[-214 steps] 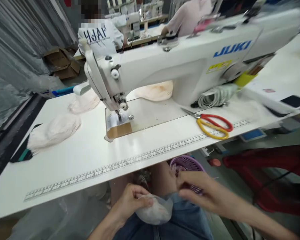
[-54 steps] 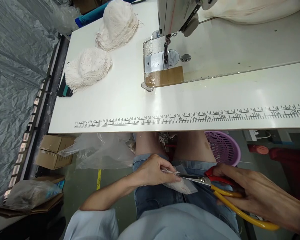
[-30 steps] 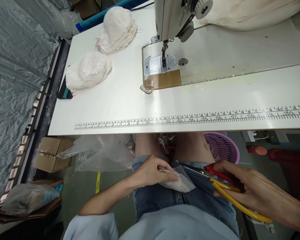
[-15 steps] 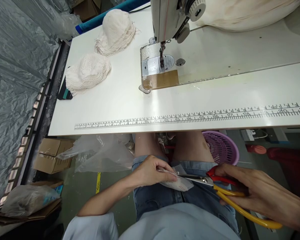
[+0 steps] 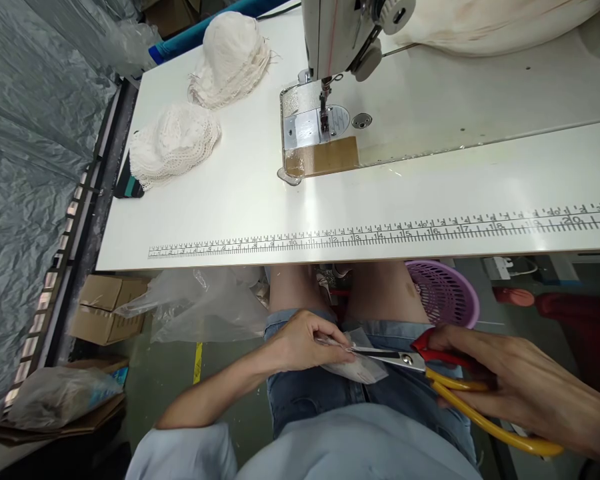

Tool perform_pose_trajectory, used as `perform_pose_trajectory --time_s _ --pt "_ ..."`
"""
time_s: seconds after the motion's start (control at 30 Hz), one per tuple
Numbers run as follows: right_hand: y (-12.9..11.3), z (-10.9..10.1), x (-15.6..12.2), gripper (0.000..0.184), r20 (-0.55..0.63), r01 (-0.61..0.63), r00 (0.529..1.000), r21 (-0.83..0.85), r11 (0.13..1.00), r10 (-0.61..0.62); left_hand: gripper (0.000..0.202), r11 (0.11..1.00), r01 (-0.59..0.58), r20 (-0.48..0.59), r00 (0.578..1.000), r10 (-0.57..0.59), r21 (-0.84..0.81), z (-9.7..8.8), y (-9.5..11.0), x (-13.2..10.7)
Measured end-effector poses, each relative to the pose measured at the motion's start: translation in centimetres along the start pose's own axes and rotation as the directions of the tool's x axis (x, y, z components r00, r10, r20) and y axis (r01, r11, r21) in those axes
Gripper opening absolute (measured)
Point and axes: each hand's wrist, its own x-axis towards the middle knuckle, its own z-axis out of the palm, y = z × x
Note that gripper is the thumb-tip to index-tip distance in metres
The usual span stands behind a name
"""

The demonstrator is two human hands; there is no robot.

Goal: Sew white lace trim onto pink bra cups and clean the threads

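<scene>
Pinching a pale, partly translucent bundle (image 5: 364, 369) below the near edge of the white worktop (image 5: 240, 207), the left hand (image 5: 307, 343) is closed; the right hand (image 5: 500, 377) grips red-and-yellow-handled metal scissors (image 5: 407, 359), blades at the bundle.

The scissors (image 5: 407, 360) have slim silver blades, one red handle and one yellow handle; they lie nearly flat in the air, below and in front of the near edge of the table (image 5: 240, 207), blades running roughly along that edge with only a narrow gap between them. At the blade tips, also below the table's near edge, the thin whitish cloth (image 5: 365, 371) is pinched together at one end and spreads into a partly see-through flap, lying slantwise under the blades.
</scene>
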Motion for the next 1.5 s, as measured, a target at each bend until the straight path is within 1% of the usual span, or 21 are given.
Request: perform_pose_trajectory --time_s 0.2,0.4,0.53,0.67,0.8,1.0,1.13,1.3,1.4,1.5 --pt "-0.2 0.0 0.3 0.024 -0.029 0.019 0.999 0.003 1.0 -0.019 0.032 1.0 0.006 -0.005 1.0 -0.006 -0.001 0.0 0.2 0.1" --pt "-0.4 -0.1 0.4 0.022 -0.059 0.026 0.998 -0.002 1.0 -0.026 0.034 1.0 0.012 0.006 1.0 -0.012 -0.016 0.0 0.2 0.1" --pt "-0.4 0.0 0.5 0.022 -0.05 0.046 0.998 -0.026 0.999 -0.047 0.032 0.999 -0.003 0.019 1.0 0.004 -0.034 -0.1 0.4 0.1" --pt "-0.4 0.0 0.4 0.022 -0.051 0.049 0.997 -0.034 0.998 -0.051 0.034 1.0 0.009 0.03 1.0 -0.008 -0.028 -0.1 0.5 0.0" --pt "-0.2 0.1 0.2 0.023 -0.053 0.069 0.996 -0.037 0.997 -0.071 0.037 0.999 0.021 0.02 1.0 -0.021 -0.026 -0.1 0.4 0.0" --pt "-0.3 0.3 0.4 0.022 -0.067 0.08 0.994 -0.035 0.996 -0.082 0.034 1.0 0.011 0.004 1.0 -0.011 -0.017 0.1 0.1 0.2" --pt "-0.3 0.5 0.4 0.019 -0.023 0.056 0.998 -0.019 0.998 -0.057 0.034 1.0 0.011 0.0 1.0 -0.011 -0.009 0.1 0.4 0.1" --pt "-0.1 0.8 0.6 0.021 0.064 0.078 0.995 0.02 0.997 -0.079 0.034 0.999 0.034 0.002 0.999 -0.034 -0.004 0.2 0.8 -0.1" --pt "-0.1 0.9 0.7 0.026 0.078 0.063 0.995 0.015 0.998 -0.064 0.035 0.998 0.05 0.004 0.999 -0.05 -0.03 0.2 0.7 0.0" --pt "-0.2 0.9 0.6 0.032 0.054 0.012 0.998 0.013 1.0 -0.013 0.037 0.998 0.041 -0.001 0.999 -0.041 -0.053 0.1 0.5 0.0"
